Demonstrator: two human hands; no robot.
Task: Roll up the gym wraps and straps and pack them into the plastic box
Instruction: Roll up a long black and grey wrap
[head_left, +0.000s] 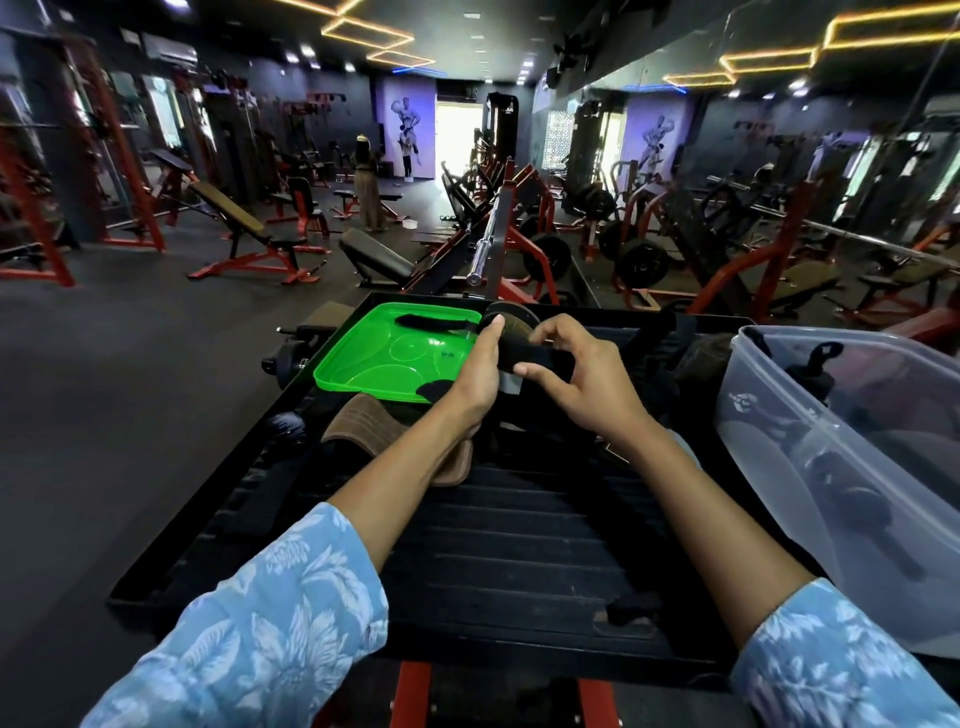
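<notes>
Black fabric wrap (524, 358) sits pinched between both hands: left hand (480, 371) curls around one end, right hand (582, 374) grips the other, green plastic lid (384, 353) just left.

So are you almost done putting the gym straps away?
Not yet, partly. The clear plastic box on the right already holds some dark straps. Both hands, left hand and right hand, hold a black wrap between them, being rolled. Still out: a black strap on the green lid, a brown leather strap, and more dark straps on the black platform.
</notes>
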